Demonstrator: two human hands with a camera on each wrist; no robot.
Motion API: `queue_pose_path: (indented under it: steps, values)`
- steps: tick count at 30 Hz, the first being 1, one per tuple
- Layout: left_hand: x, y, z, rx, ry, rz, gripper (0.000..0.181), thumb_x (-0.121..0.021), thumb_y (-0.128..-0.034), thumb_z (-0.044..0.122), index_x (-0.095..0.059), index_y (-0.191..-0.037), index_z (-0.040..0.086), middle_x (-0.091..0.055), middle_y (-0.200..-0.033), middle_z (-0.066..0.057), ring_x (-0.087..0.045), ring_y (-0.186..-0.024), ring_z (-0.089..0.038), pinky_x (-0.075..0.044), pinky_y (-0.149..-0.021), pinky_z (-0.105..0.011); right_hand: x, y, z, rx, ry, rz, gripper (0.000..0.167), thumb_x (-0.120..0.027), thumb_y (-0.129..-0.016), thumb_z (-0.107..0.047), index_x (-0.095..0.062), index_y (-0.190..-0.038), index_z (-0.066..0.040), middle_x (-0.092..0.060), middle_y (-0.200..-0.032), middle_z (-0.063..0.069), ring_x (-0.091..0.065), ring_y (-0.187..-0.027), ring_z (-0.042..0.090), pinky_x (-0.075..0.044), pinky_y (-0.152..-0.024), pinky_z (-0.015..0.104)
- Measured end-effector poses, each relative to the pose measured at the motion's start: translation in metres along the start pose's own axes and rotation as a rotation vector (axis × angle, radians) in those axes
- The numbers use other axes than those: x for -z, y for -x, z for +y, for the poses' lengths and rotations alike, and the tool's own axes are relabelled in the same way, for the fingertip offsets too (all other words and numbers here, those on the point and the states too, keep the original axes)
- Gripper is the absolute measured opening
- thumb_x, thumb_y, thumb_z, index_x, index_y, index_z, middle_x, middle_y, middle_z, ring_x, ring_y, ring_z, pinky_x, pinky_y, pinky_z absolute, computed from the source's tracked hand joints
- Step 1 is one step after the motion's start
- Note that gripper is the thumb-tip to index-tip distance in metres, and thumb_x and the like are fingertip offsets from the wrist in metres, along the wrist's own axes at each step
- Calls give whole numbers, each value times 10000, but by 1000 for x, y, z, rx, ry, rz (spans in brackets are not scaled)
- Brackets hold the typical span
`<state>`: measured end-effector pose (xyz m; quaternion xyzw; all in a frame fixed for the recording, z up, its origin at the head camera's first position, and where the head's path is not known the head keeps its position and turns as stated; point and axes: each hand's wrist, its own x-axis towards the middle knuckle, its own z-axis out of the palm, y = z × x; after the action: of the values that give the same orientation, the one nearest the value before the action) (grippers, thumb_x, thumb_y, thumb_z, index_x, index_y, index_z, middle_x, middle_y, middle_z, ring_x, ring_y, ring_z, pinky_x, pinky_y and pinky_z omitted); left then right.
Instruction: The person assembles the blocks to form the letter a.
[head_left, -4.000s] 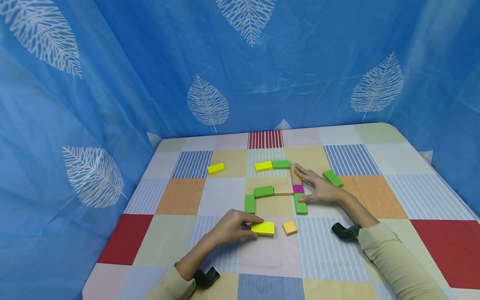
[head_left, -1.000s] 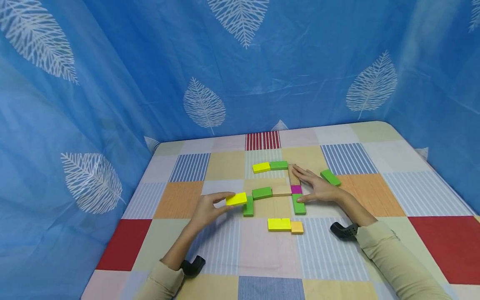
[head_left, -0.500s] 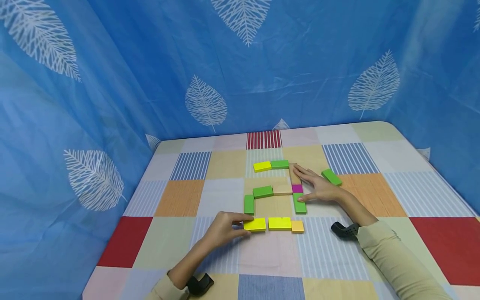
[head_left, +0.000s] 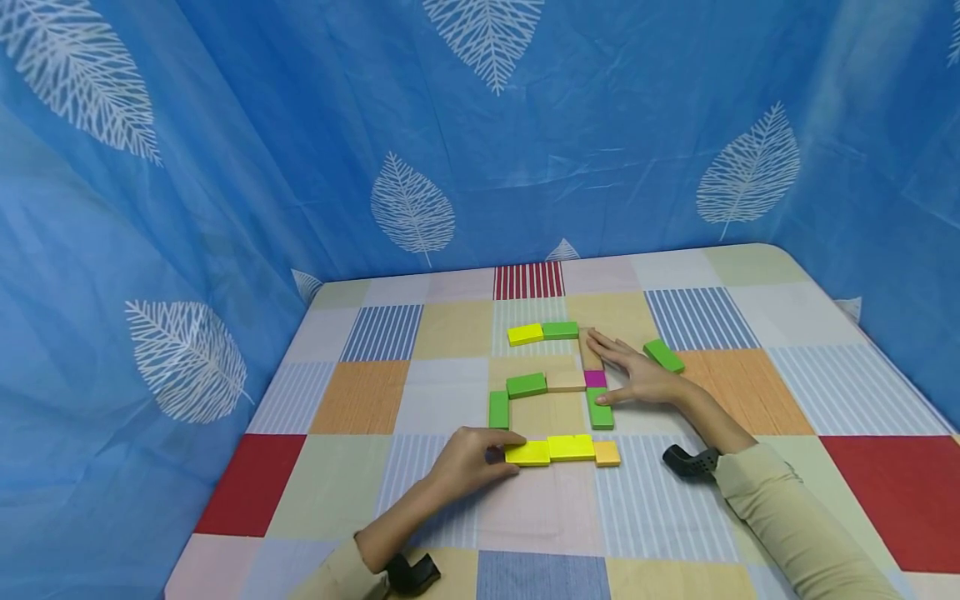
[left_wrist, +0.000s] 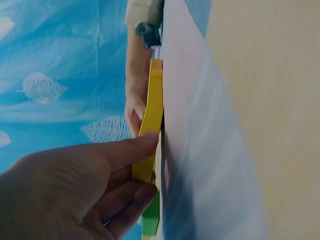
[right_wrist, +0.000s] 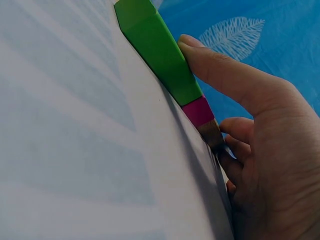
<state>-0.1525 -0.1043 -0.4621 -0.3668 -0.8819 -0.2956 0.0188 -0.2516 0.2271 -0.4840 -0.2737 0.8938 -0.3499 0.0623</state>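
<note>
My left hand (head_left: 472,462) pinches a yellow block (head_left: 528,453) by its left end, flat on the cloth. That block's other end touches a second yellow block (head_left: 571,447), with a small orange block (head_left: 607,453) at its right. In the left wrist view, thumb and fingers grip the yellow block (left_wrist: 144,167) from both sides. My right hand (head_left: 647,377) rests spread along the right side: fingertips at a natural wood block (head_left: 590,350), thumb on a green block (head_left: 600,410). Between those two sits a small magenta block (head_left: 596,378), seen also in the right wrist view.
Behind the hands, a green block (head_left: 560,330) adjoins a yellow one. A middle row has a green block (head_left: 527,384) and a wood block (head_left: 566,381); an upright green block (head_left: 498,410) stands left. A loose green block (head_left: 663,356) lies beyond my right hand. Blue curtains surround the table.
The lone yellow block at the back left was picked up by my left hand, carried forward and pushed right against the front row, which shifted slightly right. My right hand has stayed put.
</note>
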Motion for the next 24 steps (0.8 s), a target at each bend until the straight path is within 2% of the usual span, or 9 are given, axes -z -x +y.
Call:
queue_pose_path:
  steps: [6,9,15,20,22,24]
  values:
    - [-6,-4,3,-33,-57,2,354,-773,-752,206,-687,-1083,116,-676,-1040,20,-613,-948,-73,-481,-813,-173,0,0,-1,-4,9,-1,1022,-762,-701,-460,-204,-1474,-90,-64,-1547,40,-31,-1348,463,-89,-1020,666]
    - [-6,-5,4,-42,-58,15,357,-773,-752,209,-683,-1083,110,-672,-1051,14,-618,-940,-83,-482,-805,-168,0,0,-1,-2,11,-1,1020,-761,-702,-458,-204,-1474,-90,-65,-1547,39,-33,-1347,465,-91,-1017,669]
    - [8,-15,0,-47,3,136,323,-747,-782,207,-683,-1073,82,-674,-1047,-30,-654,-857,-143,-530,-729,-227,0,0,0,7,10,-2,1018,-762,-705,-449,-202,-1473,-85,-65,-1546,46,-31,-1347,464,-86,-1022,663]
    - [23,-28,-21,-10,17,198,369,-740,-789,225,-665,-1123,90,-648,-1124,-23,-602,-1030,-146,-489,-868,-278,0,0,-1,5,9,-4,1020,-764,-704,-445,-202,-1472,-78,-67,-1546,53,-29,-1355,446,-82,-1033,649]
    - [26,-31,-33,6,43,208,383,-727,-802,229,-651,-1149,86,-632,-1161,-23,-571,-1091,-152,-458,-920,-295,1,0,-2,1,8,-3,1020,-765,-704,-442,-201,-1472,-77,-68,-1546,55,-29,-1355,445,-83,-1032,650]
    - [26,-33,-44,11,83,218,392,-711,-816,225,-638,-1169,72,-622,-1178,-37,-563,-1107,-174,-460,-920,-319,1,1,-3,-2,9,-3,1022,-765,-704,-442,-199,-1472,-77,-66,-1546,57,-29,-1355,446,-84,-1032,650]
